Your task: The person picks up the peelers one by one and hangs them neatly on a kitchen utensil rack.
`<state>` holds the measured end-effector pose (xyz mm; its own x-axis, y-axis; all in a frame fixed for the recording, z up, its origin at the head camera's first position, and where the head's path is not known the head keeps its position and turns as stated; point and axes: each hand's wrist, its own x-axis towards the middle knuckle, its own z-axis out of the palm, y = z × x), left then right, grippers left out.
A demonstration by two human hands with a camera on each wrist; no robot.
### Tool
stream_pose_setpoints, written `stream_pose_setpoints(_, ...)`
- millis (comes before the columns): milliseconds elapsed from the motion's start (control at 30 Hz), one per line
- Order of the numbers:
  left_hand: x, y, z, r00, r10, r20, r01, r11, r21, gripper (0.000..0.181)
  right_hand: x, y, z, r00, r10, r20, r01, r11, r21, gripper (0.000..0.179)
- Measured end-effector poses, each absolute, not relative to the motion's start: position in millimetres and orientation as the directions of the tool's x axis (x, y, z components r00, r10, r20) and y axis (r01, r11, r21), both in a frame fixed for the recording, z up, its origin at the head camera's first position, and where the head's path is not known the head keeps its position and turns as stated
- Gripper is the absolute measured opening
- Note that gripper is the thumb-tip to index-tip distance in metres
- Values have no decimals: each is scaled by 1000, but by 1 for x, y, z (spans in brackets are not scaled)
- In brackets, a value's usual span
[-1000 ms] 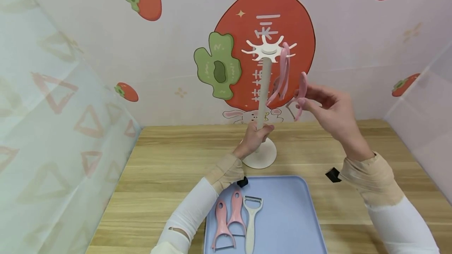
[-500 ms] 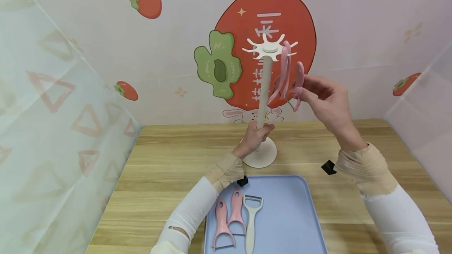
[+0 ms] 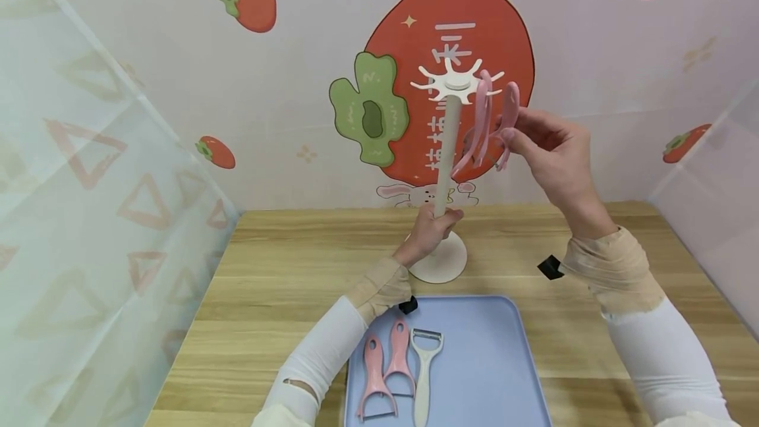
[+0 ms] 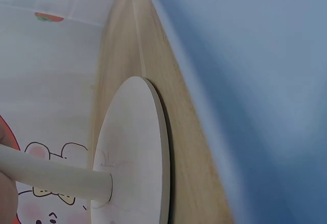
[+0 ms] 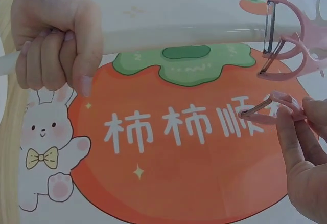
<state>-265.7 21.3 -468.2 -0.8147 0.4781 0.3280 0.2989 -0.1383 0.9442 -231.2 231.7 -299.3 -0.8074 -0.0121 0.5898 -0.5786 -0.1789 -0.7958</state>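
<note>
My left hand [image 3: 428, 232] grips the white pole [image 3: 448, 157] of an upright stand, low down above its round base [image 3: 441, 259]. In the right wrist view, its fingers curl round the pole. White hooks [image 3: 456, 82] spread from the stand's top. Pink peelers [image 3: 477, 127] hang from hooks on its right side; two blades show in the right wrist view. Just right of them, my right hand [image 3: 560, 160] pinches another pink peeler [image 3: 510, 107] between thumb and fingers. That peeler's upper end is near the hook tips; whether it touches one I cannot tell.
A blue tray [image 3: 480, 361] lies on the wooden table [image 3: 284, 282] in front of the stand. It holds two pink peelers [image 3: 375, 368] and a white peeler [image 3: 423, 374]. Behind the stand is a printed wall [image 3: 296, 84].
My right hand has risen with its pink peeler, bringing it up beside the hanging peelers and hooks. The left hand keeps its grip on the pole.
</note>
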Motion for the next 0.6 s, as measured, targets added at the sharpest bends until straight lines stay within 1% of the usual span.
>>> stream_pose_setpoints(33, -266, 21, -469, -816, 476, 328, 299, -138, 944, 38, -232, 232, -299, -809, -14, 587, -576, -181, -797, 35)
stream_pose_setpoints(133, -266, 21, -470, -812, 475, 339, 308, -144, 940, 40, -235, 231, -297, -811, -17, 585, -571, -195, -797, 35)
stream_pose_setpoints(200, -266, 20, -470, -809, 475, 347, 316, -148, 937, 36, -236, 231, -296, -810, -16, 586, -570, -207, -795, 35)
stream_pose_setpoints(267, -266, 20, -470, -806, 476, 352, 322, -145, 935, 37, -238, 231, -295, -810, -16, 587, -568, -229, -790, 36)
stream_pose_setpoints(367, -267, 20, -470, -806, 476, 352, 326, -140, 935, 30, -241, 231, -294, -814, -4, 581, -562, -249, -788, 36)
stream_pose_setpoints(600, -267, 21, -471, -810, 472, 349, 327, -131, 936, 46, -249, 228, -287, -816, 17, 577, -558, -283, -781, 37)
